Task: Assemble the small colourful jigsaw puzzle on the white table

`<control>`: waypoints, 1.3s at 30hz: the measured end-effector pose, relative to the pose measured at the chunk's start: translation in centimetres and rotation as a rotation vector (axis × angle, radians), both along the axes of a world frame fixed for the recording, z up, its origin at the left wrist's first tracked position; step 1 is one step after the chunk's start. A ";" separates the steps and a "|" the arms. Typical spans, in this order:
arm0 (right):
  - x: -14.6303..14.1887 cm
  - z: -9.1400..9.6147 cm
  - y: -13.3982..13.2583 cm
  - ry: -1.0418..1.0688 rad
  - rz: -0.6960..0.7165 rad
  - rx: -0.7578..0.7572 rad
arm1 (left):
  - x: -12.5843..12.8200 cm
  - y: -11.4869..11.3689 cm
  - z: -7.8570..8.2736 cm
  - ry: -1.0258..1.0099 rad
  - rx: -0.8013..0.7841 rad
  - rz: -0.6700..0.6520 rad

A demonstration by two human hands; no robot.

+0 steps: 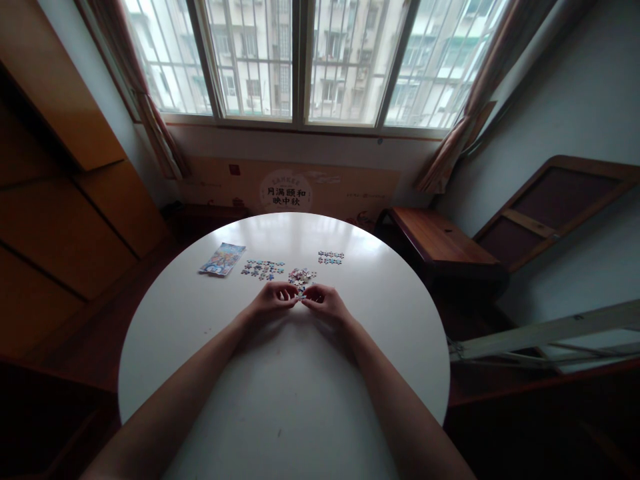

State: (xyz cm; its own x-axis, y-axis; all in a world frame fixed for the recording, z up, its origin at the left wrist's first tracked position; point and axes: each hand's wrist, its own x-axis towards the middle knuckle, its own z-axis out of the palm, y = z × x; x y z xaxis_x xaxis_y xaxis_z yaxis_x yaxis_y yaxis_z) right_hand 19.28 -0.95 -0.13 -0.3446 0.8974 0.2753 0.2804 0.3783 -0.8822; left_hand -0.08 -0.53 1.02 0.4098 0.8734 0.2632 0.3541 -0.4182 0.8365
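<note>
My left hand [275, 297] and my right hand [324, 301] meet over the middle of the white round table, fingertips pinched together. Between them is a small jigsaw puzzle piece [301, 297], which both hands grip; its picture is too small to make out. Just beyond the fingers lies a loose heap of puzzle pieces [301, 275]. To the left, more puzzle pieces [263, 269] are spread in rough rows. Farther back on the right, other puzzle pieces [331, 257] lie in two short rows.
A colourful picture sheet [223, 259] lies at the left of the white table [280, 393]. Behind the table, a printed banner [215, 180] stands below the barred windows. A wooden bench [440, 237] is at the right, and wooden cabinets [75, 220] line the left.
</note>
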 end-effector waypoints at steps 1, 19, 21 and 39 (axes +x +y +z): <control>0.0 0.0 0.0 0.000 0.001 -0.001 | 0.0 0.0 0.0 0.002 -0.004 0.002; -0.2 0.2 -0.1 0.033 -0.032 -0.031 | 0.2 0.0 0.1 -0.013 -0.017 0.034; -0.1 0.1 -0.1 0.031 -0.034 -0.028 | 0.2 0.0 -0.1 -0.021 -0.012 0.038; -0.2 0.2 -0.2 0.010 -0.030 -0.011 | 0.0 0.3 -0.3 -0.020 -0.003 0.015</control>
